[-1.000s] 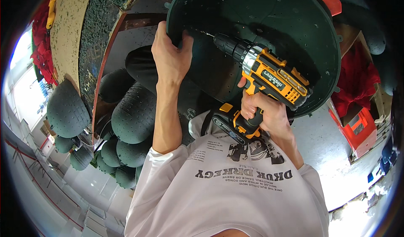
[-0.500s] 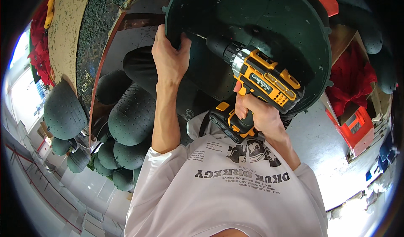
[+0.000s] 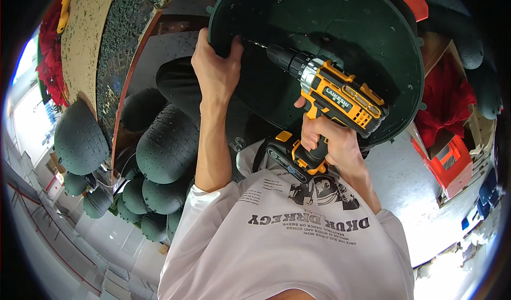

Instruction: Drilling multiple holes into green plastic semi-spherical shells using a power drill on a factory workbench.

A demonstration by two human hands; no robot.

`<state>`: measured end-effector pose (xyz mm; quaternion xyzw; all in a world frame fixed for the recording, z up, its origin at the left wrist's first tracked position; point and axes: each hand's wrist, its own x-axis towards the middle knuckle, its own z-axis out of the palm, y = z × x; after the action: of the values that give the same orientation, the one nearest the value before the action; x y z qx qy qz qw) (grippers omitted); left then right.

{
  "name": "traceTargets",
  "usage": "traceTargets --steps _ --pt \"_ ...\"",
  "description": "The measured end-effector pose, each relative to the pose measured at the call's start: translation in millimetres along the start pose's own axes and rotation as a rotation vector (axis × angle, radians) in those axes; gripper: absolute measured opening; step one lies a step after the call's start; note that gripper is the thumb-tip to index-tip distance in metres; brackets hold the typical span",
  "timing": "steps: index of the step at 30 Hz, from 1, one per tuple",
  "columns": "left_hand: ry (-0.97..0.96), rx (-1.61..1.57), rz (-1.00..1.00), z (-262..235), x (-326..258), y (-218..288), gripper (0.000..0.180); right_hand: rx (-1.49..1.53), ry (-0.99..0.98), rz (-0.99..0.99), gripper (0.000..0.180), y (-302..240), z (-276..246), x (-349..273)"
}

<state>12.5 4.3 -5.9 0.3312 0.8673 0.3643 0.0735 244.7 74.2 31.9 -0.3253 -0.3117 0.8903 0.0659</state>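
A person in a white printed shirt (image 3: 298, 247) works a cordless drill (image 3: 346, 95) inside a dark green tub (image 3: 340, 12), which sits tilted above the lap, its open mouth facing the wearer. The right hand (image 3: 338, 140) has its grip wrapped around the handle of the yellow-and-black drill, whose battery end hangs over the shirt front. The left hand (image 3: 217, 71) has its grip clamped on the tub's near-left rim, thumb inside and fingers outside. The bit (image 3: 258, 44) points at the inner wall just beside that thumb; whether its tip touches the wall cannot be told. At left, rounded green tubs (image 3: 166, 145) cluster below a tabletop (image 3: 85, 44) strewn with dark green crumbs (image 3: 125, 39). At right, red cloth (image 3: 444, 100) fills a carton (image 3: 474, 121) beside an orange-red plastic piece (image 3: 452, 167).
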Motion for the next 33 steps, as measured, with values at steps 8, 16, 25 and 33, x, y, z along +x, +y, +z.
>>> traceTargets --steps 8,16,25,33 --pt "0.030 0.005 -0.076 4.0 0.2 3.2 0.028 0.075 -0.024 0.019 0.012 -3.4 -1.6 -1.2" --pt "0.043 0.007 -0.079 5.4 0.6 1.4 0.028 -0.146 0.002 0.021 0.018 -6.4 -0.5 -4.6" --pt "0.052 0.008 -0.095 6.2 -0.2 3.6 0.029 -0.184 -0.034 -0.021 0.020 -6.8 -1.9 -3.8" --pt "0.048 0.008 -0.100 7.8 -1.0 5.1 0.028 -0.192 -0.042 -0.088 0.015 -4.7 -4.4 -0.1"
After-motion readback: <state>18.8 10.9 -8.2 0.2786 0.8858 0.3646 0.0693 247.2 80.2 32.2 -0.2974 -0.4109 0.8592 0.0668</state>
